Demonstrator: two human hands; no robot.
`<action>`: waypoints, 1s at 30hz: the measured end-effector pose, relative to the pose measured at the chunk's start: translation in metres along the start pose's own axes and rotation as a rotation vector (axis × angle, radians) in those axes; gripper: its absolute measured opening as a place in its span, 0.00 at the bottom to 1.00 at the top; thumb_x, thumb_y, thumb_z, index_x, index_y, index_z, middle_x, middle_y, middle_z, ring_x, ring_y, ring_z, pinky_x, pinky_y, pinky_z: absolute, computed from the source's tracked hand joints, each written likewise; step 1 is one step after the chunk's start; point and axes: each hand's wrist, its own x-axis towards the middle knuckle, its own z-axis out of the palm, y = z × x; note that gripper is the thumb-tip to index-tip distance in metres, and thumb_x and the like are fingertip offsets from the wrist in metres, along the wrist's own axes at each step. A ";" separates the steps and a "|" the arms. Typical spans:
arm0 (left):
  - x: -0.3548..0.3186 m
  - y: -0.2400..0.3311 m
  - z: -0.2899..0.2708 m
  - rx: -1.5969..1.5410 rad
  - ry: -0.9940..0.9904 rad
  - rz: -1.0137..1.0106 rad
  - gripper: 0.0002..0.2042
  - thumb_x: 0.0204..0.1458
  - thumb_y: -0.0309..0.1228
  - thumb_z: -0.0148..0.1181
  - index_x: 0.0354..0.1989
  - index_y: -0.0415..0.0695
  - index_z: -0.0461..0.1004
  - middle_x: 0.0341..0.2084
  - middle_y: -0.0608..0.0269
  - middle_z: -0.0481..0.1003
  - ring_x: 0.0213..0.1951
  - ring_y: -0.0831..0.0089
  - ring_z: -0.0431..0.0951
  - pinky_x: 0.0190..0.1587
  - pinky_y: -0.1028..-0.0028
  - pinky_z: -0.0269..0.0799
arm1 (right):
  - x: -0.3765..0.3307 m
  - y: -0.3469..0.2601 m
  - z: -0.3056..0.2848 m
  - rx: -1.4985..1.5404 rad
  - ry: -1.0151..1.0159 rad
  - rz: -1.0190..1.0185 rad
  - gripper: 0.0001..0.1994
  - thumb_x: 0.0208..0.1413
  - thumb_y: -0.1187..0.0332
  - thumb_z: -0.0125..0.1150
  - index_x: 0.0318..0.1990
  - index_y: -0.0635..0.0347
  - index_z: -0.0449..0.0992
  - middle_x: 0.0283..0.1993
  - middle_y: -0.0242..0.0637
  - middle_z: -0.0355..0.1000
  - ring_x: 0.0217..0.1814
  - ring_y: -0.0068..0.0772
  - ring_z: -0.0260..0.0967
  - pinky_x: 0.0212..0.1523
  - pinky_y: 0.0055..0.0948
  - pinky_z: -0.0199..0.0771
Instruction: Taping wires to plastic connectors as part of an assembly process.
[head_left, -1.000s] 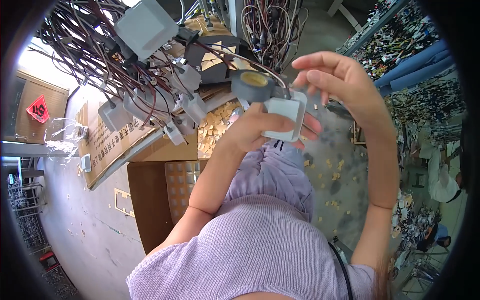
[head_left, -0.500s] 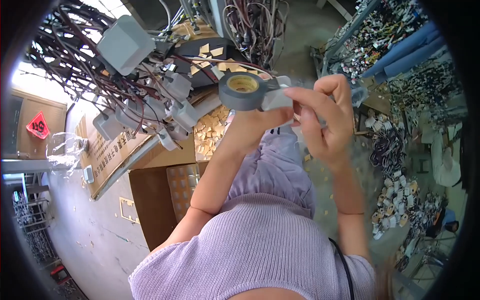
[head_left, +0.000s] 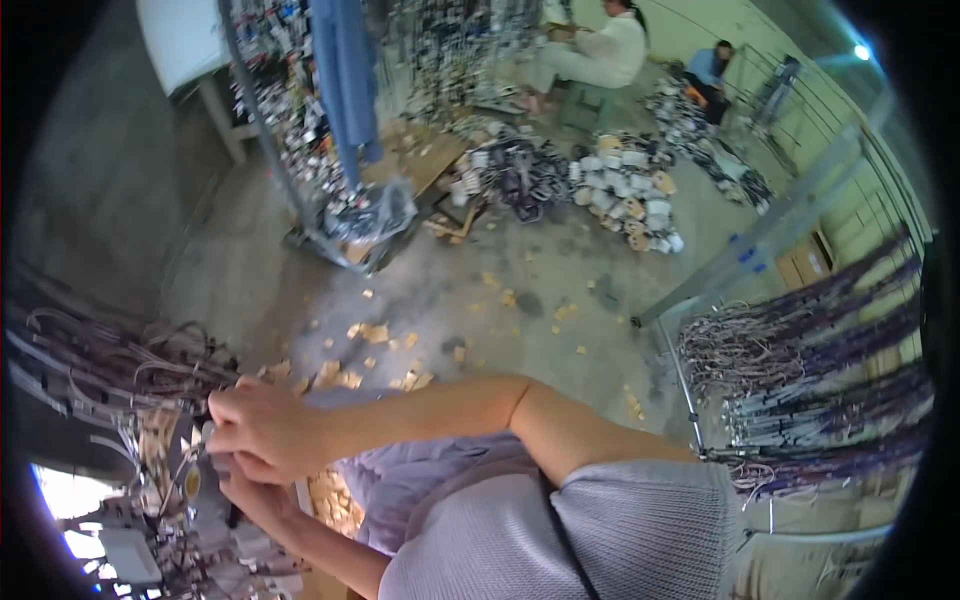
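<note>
My right hand [head_left: 265, 432] is closed at the lower left, with its fingers bent inward over my left hand. Whatever its fingertips grip is hidden. Just below it, my left hand [head_left: 258, 500] is closed by a roll of grey tape [head_left: 193, 482] whose yellow core shows at the fingertips. A pale piece near the fingers is mostly covered and blurred. Bundles of wire harness [head_left: 130, 365] hang beside and beyond both hands, with white plastic housings [head_left: 130, 553] below.
Small yellow cardboard scraps [head_left: 370, 332] lie on the floor. Heaps of white connectors [head_left: 625, 190] and dark cables stand farther off. A metal post [head_left: 750, 235] and racks of hanging cables [head_left: 800, 400] are at right. One person in white [head_left: 610, 50] sits at the back; another sits beyond.
The view has swung to the right, so my hands now appear at the lower left. Both hands remain close together, and the grey tape roll is still at my left hand.
</note>
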 end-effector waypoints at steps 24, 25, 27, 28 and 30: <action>-0.015 0.043 0.088 0.049 -0.056 0.115 0.13 0.49 0.23 0.60 0.44 0.37 0.76 0.37 0.62 0.76 0.38 0.75 0.76 0.39 0.76 0.72 | 0.007 0.011 -0.024 0.061 -0.053 0.102 0.27 0.37 0.73 0.55 0.52 0.54 0.74 0.39 0.38 0.65 0.42 0.40 0.64 0.41 0.37 0.60; -0.017 0.047 0.091 0.149 -0.019 0.073 0.13 0.49 0.24 0.60 0.44 0.38 0.76 0.37 0.63 0.76 0.38 0.74 0.76 0.39 0.76 0.72 | 0.006 0.017 -0.022 0.031 0.001 0.038 0.26 0.37 0.72 0.56 0.51 0.53 0.74 0.39 0.38 0.65 0.42 0.41 0.65 0.41 0.38 0.60; 0.008 0.020 0.048 1.404 -0.132 0.313 0.16 0.56 0.40 0.54 0.43 0.40 0.77 0.24 0.61 0.77 0.30 0.76 0.76 0.31 0.72 0.71 | 0.009 0.021 -0.015 -0.017 0.118 -0.051 0.21 0.37 0.69 0.59 0.45 0.51 0.76 0.37 0.40 0.67 0.41 0.45 0.65 0.39 0.42 0.62; 0.038 -0.025 -0.005 0.978 -0.079 0.518 0.19 0.59 0.45 0.50 0.44 0.42 0.77 0.20 0.59 0.76 0.29 0.77 0.76 0.26 0.69 0.70 | 0.014 0.013 0.000 -0.051 0.155 -0.048 0.16 0.37 0.67 0.59 0.39 0.52 0.76 0.35 0.40 0.67 0.37 0.46 0.65 0.36 0.44 0.63; 0.015 0.014 0.027 0.071 0.118 -0.040 0.19 0.60 0.39 0.48 0.47 0.36 0.75 0.35 0.58 0.78 0.36 0.73 0.78 0.34 0.73 0.75 | 0.007 0.019 0.016 -0.003 0.113 -0.012 0.20 0.36 0.71 0.61 0.43 0.53 0.75 0.36 0.38 0.67 0.40 0.44 0.65 0.42 0.43 0.61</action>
